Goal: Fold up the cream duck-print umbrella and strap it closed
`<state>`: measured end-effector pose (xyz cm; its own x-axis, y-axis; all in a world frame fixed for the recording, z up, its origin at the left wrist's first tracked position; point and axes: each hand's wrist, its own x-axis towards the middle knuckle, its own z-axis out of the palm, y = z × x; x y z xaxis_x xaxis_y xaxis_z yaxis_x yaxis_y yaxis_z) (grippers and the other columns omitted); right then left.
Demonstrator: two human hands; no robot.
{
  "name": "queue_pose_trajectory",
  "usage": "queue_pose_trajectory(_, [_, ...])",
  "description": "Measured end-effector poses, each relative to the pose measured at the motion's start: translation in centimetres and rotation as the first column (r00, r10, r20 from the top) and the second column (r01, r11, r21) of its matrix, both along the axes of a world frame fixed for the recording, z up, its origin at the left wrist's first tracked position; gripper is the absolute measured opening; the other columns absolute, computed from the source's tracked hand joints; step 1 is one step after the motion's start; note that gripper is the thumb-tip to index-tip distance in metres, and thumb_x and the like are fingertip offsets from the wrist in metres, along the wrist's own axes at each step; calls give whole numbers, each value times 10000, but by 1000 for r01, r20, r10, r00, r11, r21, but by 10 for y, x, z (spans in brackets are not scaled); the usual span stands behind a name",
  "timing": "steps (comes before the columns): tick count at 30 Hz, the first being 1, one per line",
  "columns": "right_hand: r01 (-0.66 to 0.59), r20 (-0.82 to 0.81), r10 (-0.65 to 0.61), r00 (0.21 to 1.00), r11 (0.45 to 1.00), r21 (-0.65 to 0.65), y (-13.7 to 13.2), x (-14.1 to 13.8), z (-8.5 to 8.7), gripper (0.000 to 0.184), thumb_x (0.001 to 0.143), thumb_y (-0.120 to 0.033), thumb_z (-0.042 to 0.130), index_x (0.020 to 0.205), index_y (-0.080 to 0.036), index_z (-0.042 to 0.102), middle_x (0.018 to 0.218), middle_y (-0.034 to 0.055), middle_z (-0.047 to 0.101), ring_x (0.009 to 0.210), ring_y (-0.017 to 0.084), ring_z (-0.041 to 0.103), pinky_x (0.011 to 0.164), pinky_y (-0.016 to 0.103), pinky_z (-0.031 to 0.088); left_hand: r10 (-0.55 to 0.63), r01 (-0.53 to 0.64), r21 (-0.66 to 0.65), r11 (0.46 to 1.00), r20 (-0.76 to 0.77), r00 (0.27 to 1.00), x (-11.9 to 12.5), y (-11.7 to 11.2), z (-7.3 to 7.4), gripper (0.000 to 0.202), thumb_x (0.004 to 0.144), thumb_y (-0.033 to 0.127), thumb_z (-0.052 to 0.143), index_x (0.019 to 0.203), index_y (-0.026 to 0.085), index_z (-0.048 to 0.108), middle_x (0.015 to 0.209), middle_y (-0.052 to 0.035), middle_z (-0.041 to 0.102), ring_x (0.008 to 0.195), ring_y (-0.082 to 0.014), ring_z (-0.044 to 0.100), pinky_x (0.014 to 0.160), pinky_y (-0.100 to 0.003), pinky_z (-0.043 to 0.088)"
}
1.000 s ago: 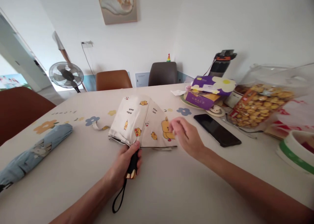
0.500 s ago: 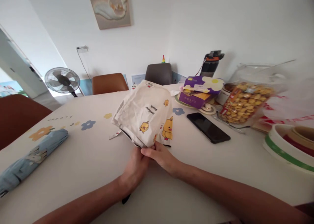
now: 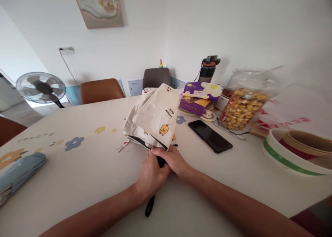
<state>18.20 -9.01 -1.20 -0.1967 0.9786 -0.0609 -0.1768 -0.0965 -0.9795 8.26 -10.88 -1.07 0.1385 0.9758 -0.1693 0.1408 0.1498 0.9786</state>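
A cream duck-print folding umbrella (image 3: 157, 114), its canopy collapsed but loosely bunched, is held at the centre of the frame, above a white flower-print table (image 3: 98, 188), its folds pointed toward the top. The black handle (image 3: 161, 161) is wrapped by the curled left hand (image 3: 151, 176), while the canopy's lower hem is pinched close to the handle by the thumb and fingers of the right hand (image 3: 177, 162); which right fingers are pressed on cloth and which on the handle cannot be told. A wrist loop (image 3: 149, 206) is left hanging below, and a tie strap (image 3: 123, 146) is seen loose at the canopy's left. The umbrella may be judged light enough to be managed one-handed, with the weight likely carried by a stiff shaft hidden inside. The cloth, by contrast, looks thin, soft and somewhat slippery, and is likely to be spilled outward if left ungathered; the ribs within could be bent by a hard squeeze. A firm hold is best taken on the handle, with the panels pinched lightly at their hems. A black smartphone (image 3: 210, 136) is seen lying right of centre.
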Motion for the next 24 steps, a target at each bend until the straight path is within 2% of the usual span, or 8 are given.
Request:
queue_pose_trajectory(3, [4, -31, -6, 1000, 999, -53, 4, 4, 0, 204, 690, -301, 641, 832, -158, 670, 879, 79, 698, 841, 253, 650, 754, 391, 516, -16, 52, 180, 982, -195, 981, 0, 4, -10, 362, 647, 264, 629, 975, 179, 502, 936, -99, 604, 926, -272, 571, 724, -314, 436])
queue_pose_trajectory(5, [33, -54, -39, 998, 994, -103, 8, 8, 1, 191, 675, -279, 647, 806, -142, 666, 821, 78, 696, 771, 234, 655, 717, 366, 519, -113, 154, 144, 978, -258, 960, -1, 7, -11, 387, 675, 305, 612, 1019, 177, 489, 846, -76, 619, 770, -228, 590, 627, -293, 428])
queue_pose_trajectory(10, [136, -83, -146, 986, 983, -121, 23, 26, 8, 208, 638, -223, 677, 813, -117, 641, 777, 89, 685, 737, 227, 657, 604, 315, 535, -311, 365, 88, 927, -363, 878, -19, 22, 22, 226, 731, 373, 550, 852, 200, 631, 627, -12, 616, 559, -151, 530, 552, -255, 399])
queue_pose_trajectory(12, [126, -64, -135, 989, 983, -133, 26, 34, 11, 212, 635, -225, 678, 812, -121, 624, 760, 84, 683, 623, 207, 649, 491, 299, 521, -212, 273, 119, 955, -372, 904, -32, 32, 40, 232, 764, 367, 498, 748, 198, 656, 584, -4, 599, 519, -128, 492, 509, -236, 376])
queue_pose_trajectory(14, [77, -24, -82, 996, 985, -154, 26, 39, 13, 150, 663, -256, 653, 712, -127, 592, 584, 46, 640, 439, 156, 579, 397, 269, 475, 13, 71, 233, 970, -340, 940, -46, 44, 53, 210, 757, 338, 509, 756, 190, 658, 593, 1, 592, 519, -117, 478, 477, -218, 354])
queue_pose_trajectory(17, [19, 49, -11, 999, 986, -166, 22, 40, 15, 227, 694, -287, 616, 559, -162, 484, 355, -34, 469, 293, 92, 429, 333, 222, 404, 286, -199, 386, 901, -182, 941, -64, 61, 65, 213, 725, 323, 568, 877, 196, 650, 734, -3, 626, 600, -116, 519, 512, -206, 390])
queue_pose_trajectory(20, [0, 94, 17, 995, 984, -178, 17, 35, 14, 249, 681, -277, 617, 545, -177, 434, 344, -58, 434, 284, 73, 395, 315, 199, 372, 275, -235, 384, 893, -53, 960, -73, 70, 69, 295, 730, 415, 582, 910, 191, 647, 842, -27, 646, 725, -146, 559, 574, -229, 444])
queue_pose_trajectory(24, [-25, 120, 50, 991, 980, -196, 13, 29, 12, 249, 680, -285, 610, 573, -185, 409, 350, -76, 413, 279, 64, 377, 306, 195, 359, 181, -158, 265, 951, -62, 982, -75, 70, 69, 300, 671, 434, 663, 806, 166, 663, 731, -25, 644, 638, -132, 543, 558, -241, 440])
